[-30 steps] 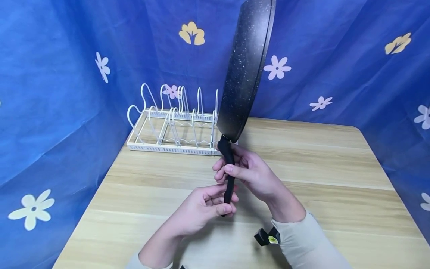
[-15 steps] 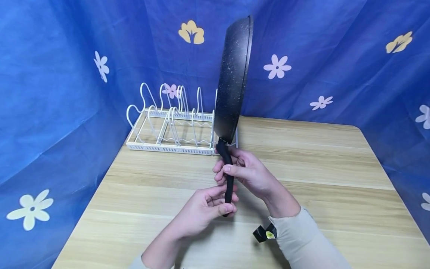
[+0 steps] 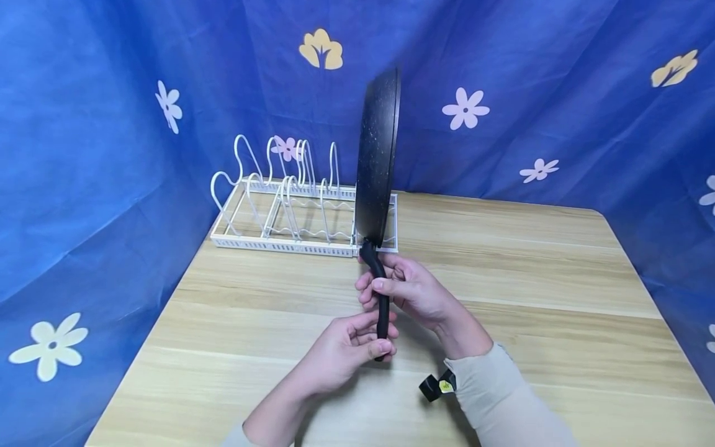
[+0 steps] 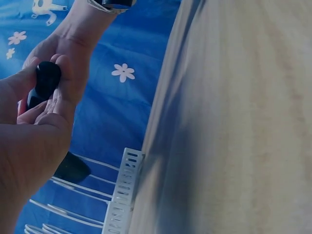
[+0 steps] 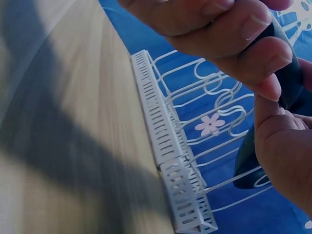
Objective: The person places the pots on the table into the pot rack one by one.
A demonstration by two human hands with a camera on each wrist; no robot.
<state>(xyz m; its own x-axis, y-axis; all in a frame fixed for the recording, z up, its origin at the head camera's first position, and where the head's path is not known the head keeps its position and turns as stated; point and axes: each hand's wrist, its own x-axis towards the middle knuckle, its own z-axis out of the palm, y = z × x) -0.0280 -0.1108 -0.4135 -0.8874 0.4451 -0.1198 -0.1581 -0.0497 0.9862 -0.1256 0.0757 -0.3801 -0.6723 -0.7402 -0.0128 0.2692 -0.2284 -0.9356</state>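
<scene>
A black speckled frying pan (image 3: 377, 158) stands on edge, its handle (image 3: 382, 310) pointing toward me. My left hand (image 3: 349, 347) pinches the handle's near end between thumb and fingers. Farther up, close to the pan body, my right hand (image 3: 416, 292) grips the same handle. The pan overlaps the right end section of a white wire pan rack (image 3: 285, 248) in the head view. In the right wrist view the pan's lower edge (image 5: 247, 165) shows among the rack's wires. The left wrist view shows the handle end (image 4: 48, 78) held in the fingers.
The rack's upright wire loops (image 3: 304, 164) rise to the left of the pan. The wooden table (image 3: 530, 279) stretches to the right and front. A blue flowered cloth (image 3: 503, 62) hangs behind and at both sides. A black wrist device (image 3: 436, 386) sits by the right sleeve.
The pan has come down and tilted more upright, shifting left over the rack's right end. Both hands keep their hold on the handle and have moved only slightly.
</scene>
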